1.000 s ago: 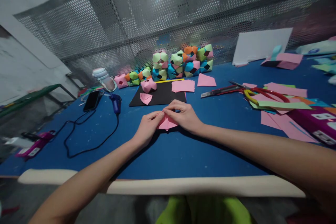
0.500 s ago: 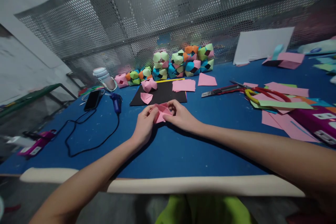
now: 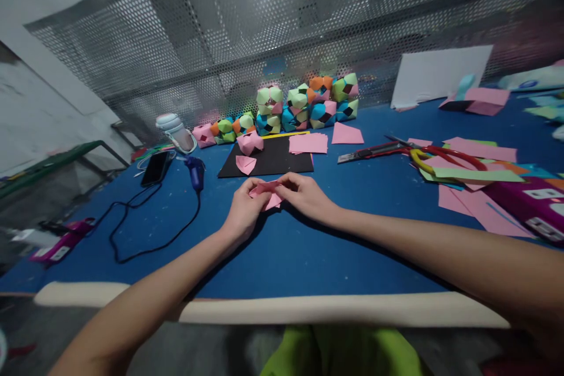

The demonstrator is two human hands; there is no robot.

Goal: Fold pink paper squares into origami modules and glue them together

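Observation:
Both hands grip one folded piece of pink paper point(image 3: 272, 202) above the middle of the blue table. My left hand point(image 3: 244, 207) has its thumb pressed on the paper's left part, fingers behind it. My right hand point(image 3: 308, 198) pinches the right edge between thumb and fingers. Parts of the paper are hidden by the fingers. Just beyond lies a black sheet point(image 3: 277, 158), bearing a small pink folded piece point(image 3: 245, 164), a pink folded paper ball point(image 3: 250, 143) and a stack of pink paper point(image 3: 308, 143).
Colourful folded paper balls point(image 3: 296, 118) stand in rows at the back. To the right lie red-handled scissors point(image 3: 453, 155), a utility knife point(image 3: 365, 153) and paper pieces. A blue glue gun point(image 3: 195, 173), its cord, a phone point(image 3: 155, 168) and a bottle point(image 3: 174, 131) are at left.
The pink paper has been folded or pressed flatter between the hands. My left thumb has moved right across it, and my right fingers have shifted slightly down and left.

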